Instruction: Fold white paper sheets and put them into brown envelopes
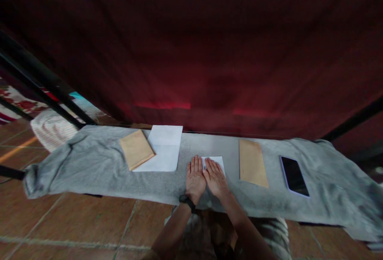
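Note:
Both palms lie flat, side by side, near the middle of a narrow cloth-covered surface. My left hand (196, 177) has its fingers stretched forward, on the left edge of a small white paper (220, 159) that looks folded. Over the same paper rests my right hand (215, 178), fingers out and covering most of it. To the left is a larger white sheet (167, 154) with a crease across it, partly under a stack of brown envelopes (136, 148). A single brown envelope (253, 162) lies to the right of my hands.
A phone (295, 175) with a dark screen lies farther right on the grey cloth (98, 172). Behind the surface hangs a dark red curtain (209, 52). Black metal bars (50, 86) slant at the left, above a tiled floor (89, 220).

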`<state>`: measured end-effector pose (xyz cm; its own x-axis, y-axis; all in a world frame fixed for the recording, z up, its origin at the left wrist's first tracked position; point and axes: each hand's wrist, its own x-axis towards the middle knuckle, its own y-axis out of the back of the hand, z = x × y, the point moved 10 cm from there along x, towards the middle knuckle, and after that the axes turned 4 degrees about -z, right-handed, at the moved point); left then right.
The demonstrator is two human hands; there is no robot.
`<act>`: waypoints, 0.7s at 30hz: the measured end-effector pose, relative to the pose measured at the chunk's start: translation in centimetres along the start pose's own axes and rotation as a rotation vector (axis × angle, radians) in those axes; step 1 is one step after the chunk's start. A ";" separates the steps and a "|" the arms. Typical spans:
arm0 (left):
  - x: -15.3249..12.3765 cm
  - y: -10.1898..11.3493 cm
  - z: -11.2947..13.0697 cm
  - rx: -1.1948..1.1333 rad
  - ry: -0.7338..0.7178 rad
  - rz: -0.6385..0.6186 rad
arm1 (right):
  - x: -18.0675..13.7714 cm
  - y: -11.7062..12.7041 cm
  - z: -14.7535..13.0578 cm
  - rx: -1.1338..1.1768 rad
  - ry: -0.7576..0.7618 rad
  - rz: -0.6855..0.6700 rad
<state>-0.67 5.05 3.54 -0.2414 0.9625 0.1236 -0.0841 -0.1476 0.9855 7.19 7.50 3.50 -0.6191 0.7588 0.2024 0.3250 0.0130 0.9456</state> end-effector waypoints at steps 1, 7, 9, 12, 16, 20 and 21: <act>0.0 0.2 0.1 -0.012 0.000 0.010 | -0.3 0.1 0.6 -0.024 -0.011 0.014; -0.1 0.9 0.1 -0.073 0.033 0.046 | -1.9 1.2 3.5 -0.132 -0.052 0.068; 0.0 1.0 0.5 -0.073 0.010 0.027 | -2.1 1.3 3.7 -0.147 -0.059 0.063; 0.0 1.3 1.9 -0.067 -0.121 0.000 | -2.1 1.1 3.7 -0.164 -0.058 0.045; -0.8 1.3 4.1 -0.090 -0.341 -0.039 | -2.1 1.0 3.4 -0.172 -0.048 0.036; -1.5 1.2 4.4 -0.114 -0.419 -0.063 | -2.2 1.1 3.4 -0.182 -0.055 0.031; -1.6 1.2 4.4 -0.117 -0.427 -0.064 | -2.2 1.1 3.3 -0.186 -0.052 0.032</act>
<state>3.86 4.37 5.02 0.1865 0.9746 0.1241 -0.2006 -0.0859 0.9759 11.27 8.02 3.26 -0.5710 0.7899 0.2237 0.2027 -0.1284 0.9708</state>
